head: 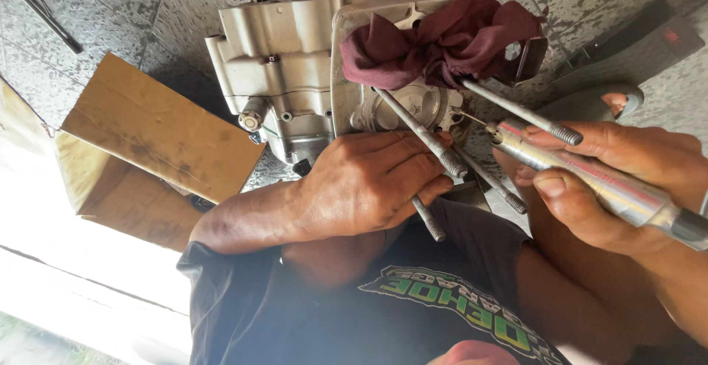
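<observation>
Fingers (549, 188) of right hand (612, 181) grip slim silver metal rotary tool (590, 181), tip at piston.
Left hand (369, 184) fingers clasp long threaded steel stud (424, 135) on grey aluminium engine block (280, 63); maroon rag (435, 40) just above.

Long threaded steel studs (424, 135) fan out from grey cast-metal engine case (276, 63), fencing piston crown (402, 107). Maroon rag (442, 40) plugs upper side. Left hand (369, 181) blocks lower-left approach; right hand (612, 181) with silver pen-shaped rotary tool (590, 177) fills right. Narrow gaps between studs only. Brown cardboard flap (155, 133) near left; tiled floor (110, 4) beyond open.
</observation>
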